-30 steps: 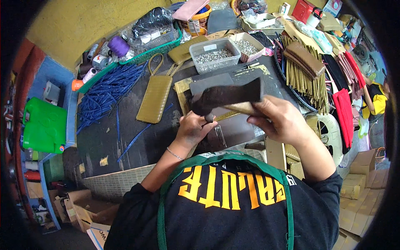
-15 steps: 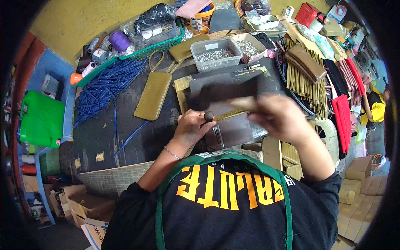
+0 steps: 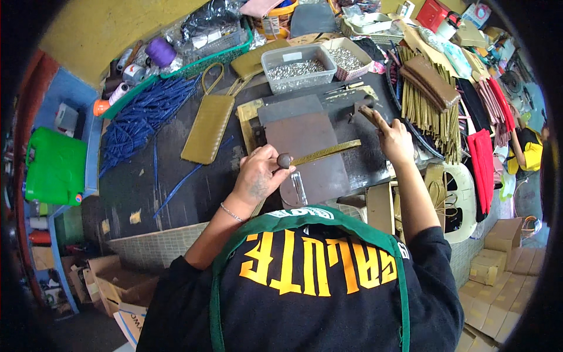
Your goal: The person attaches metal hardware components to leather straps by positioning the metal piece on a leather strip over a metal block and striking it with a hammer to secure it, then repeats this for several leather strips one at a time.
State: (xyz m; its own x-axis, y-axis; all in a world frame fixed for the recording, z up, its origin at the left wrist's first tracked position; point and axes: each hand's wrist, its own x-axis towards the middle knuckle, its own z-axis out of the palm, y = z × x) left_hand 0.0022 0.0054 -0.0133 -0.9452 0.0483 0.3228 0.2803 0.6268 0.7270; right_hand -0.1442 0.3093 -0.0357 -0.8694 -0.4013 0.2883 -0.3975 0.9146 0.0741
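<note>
My left hand is closed around a hand tool with a dark rounded top. Its lower end is hidden by my fingers. From beside that tool a narrow woven gold strap runs to the right over a brown working board. My right hand, to the right of the board, has its fingers on the wooden handle of a hammer. The hammer's dark head blends into the dark tabletop. A small clear-and-metal piece lies on the board near my left hand.
A gold woven pouch and blue strips lie to the left. Behind the board stand a clear tub of metal fittings and a second container. Bundled gold strips are at the right. A person in yellow is far right.
The hammer, blurred above the board before, is now lower and farther right with my right hand. The strap and board are uncovered. My left hand keeps its hold on the tool.
</note>
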